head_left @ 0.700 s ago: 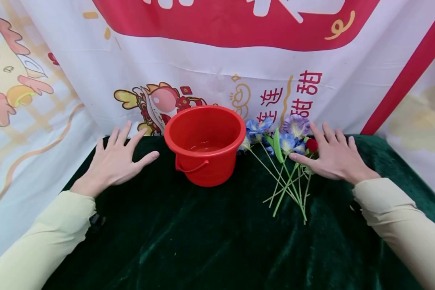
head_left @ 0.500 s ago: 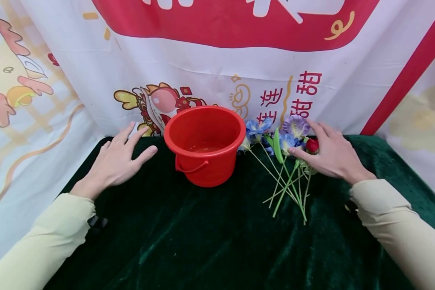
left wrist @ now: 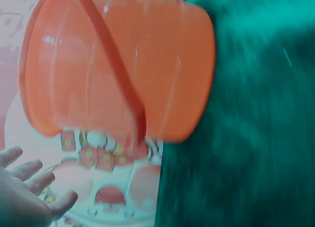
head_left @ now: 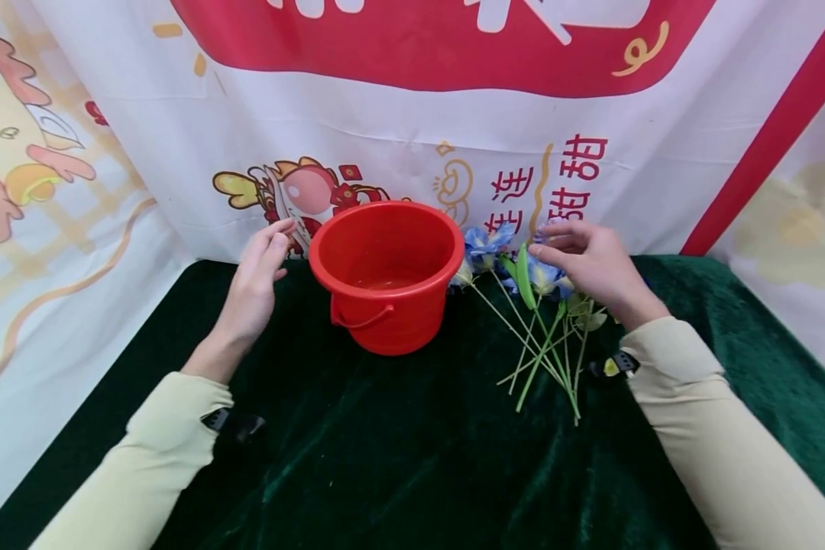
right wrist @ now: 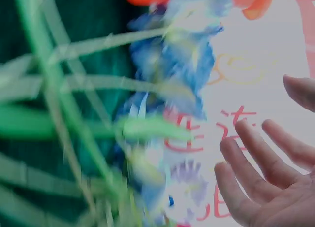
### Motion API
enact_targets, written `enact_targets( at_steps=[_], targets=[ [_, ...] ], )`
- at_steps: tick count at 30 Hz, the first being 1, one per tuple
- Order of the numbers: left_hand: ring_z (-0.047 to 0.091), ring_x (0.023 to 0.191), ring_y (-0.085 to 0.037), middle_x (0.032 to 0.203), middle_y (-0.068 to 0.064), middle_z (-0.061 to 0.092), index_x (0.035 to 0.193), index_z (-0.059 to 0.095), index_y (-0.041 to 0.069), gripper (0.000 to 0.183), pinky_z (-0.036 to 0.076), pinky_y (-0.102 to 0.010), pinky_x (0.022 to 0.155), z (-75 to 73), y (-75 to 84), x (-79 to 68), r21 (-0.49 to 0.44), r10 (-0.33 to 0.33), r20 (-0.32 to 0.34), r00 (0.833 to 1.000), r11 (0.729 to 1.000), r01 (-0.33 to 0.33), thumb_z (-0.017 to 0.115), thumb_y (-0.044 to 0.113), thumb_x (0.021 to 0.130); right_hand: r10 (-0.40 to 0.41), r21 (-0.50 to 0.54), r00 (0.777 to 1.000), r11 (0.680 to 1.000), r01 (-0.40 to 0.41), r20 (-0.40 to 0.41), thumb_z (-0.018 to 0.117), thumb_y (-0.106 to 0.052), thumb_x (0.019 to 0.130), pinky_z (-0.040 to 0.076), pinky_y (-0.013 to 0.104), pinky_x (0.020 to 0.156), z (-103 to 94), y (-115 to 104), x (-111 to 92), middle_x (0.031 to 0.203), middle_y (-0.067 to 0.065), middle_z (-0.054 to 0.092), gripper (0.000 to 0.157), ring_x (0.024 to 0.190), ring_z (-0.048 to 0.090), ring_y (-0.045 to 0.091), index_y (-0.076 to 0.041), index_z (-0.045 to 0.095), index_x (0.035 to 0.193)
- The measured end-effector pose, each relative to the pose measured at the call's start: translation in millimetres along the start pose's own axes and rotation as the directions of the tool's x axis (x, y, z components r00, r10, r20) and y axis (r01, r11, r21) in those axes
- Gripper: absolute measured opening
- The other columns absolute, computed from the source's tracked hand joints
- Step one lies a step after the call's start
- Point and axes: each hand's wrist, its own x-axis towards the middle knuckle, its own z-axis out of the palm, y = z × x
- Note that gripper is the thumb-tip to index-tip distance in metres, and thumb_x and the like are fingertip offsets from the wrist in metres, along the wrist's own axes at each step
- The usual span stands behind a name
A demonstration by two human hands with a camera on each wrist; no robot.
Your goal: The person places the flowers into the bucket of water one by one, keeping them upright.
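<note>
A red plastic bucket (head_left: 392,321) with its handle hanging down stands upright near the back of the table. My left hand (head_left: 250,286) is just left of it, turned palm toward the bucket, fingers extended and apart from it; the left wrist view shows the bucket wall (left wrist: 133,64) beside the hand. A bunch of artificial flowers (head_left: 484,248) with blue blooms and green stems lies right of the bucket. My right hand (head_left: 591,263) hovers over the flower heads with bent, unclosed fingers. In the right wrist view its fingers (right wrist: 261,163) hold nothing. The red rose is hidden behind this hand.
Dark green velvet cloth (head_left: 385,443) covers the table. A white printed curtain (head_left: 385,114) with red lettering and cartoon figures hangs right behind the bucket and flowers, and more printed cloth borders both sides.
Both hands have moved inward: the left toward the bucket, its palm turning sideways, and the right leftward over the flowers, its fingers bending. The bucket and flowers have stayed put.
</note>
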Motion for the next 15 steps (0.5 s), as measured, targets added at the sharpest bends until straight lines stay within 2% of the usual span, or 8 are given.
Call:
enact_targets(
  at_steps=[3, 6, 10, 15],
  targets=[
    [0.027, 0.159, -0.029, 0.174, -0.006, 0.029, 0.167, 0.028, 0.011, 0.064, 0.025, -0.063, 0.129, 21.5, 0.9, 7.2, -0.113, 0.001, -0.028, 1.000, 0.994, -0.004, 0.034, 0.045, 0.113, 0.022, 0.097, 1.000, 0.995, -0.023, 0.010, 0.072, -0.045, 0.100, 0.059, 0.030, 0.090, 14.5, -2, 4, 0.137, 0.009, 0.068, 0.055, 0.116, 0.066, 0.018, -0.011, 0.066, 0.142],
    [0.032, 0.156, -0.026, 0.172, -0.003, 0.032, 0.167, 0.027, 0.015, 0.060, 0.029, -0.057, 0.130, 40.6, -2.4, 13.4, -0.185, 0.001, -0.040, 0.999, 0.983, -0.008, 0.036, 0.038, 0.113, 0.041, 0.158, 0.998, 0.986, -0.048, 0.051, 0.075, -0.036, 0.099, 0.063, 0.032, 0.091, 28.7, -1, 8, 0.134, 0.010, 0.071, 0.048, 0.104, 0.071, 0.011, -0.009, 0.069, 0.138],
    [0.038, 0.152, -0.026, 0.169, -0.001, 0.034, 0.167, 0.027, 0.021, 0.056, 0.035, -0.055, 0.128, 58.2, -8.7, 18.1, -0.289, 0.007, -0.062, 0.998, 0.957, -0.025, 0.036, 0.025, 0.112, 0.064, 0.167, 0.992, 0.983, -0.081, 0.104, 0.075, -0.028, 0.100, 0.063, 0.039, 0.096, 43.7, 4, 13, 0.135, 0.015, 0.072, 0.045, 0.104, 0.074, 0.012, -0.007, 0.068, 0.139],
    [0.038, 0.151, -0.022, 0.169, 0.004, 0.032, 0.167, 0.026, 0.026, 0.059, 0.039, -0.055, 0.127, 67.3, -11.6, 19.1, -0.348, -0.001, -0.110, 0.994, 0.937, -0.038, 0.036, 0.018, 0.109, 0.094, 0.126, 0.981, 0.985, -0.116, 0.170, 0.073, -0.020, 0.100, 0.064, 0.033, 0.091, 60.5, 8, 15, 0.130, 0.016, 0.076, 0.045, 0.105, 0.076, 0.016, -0.002, 0.066, 0.140]
  ],
)
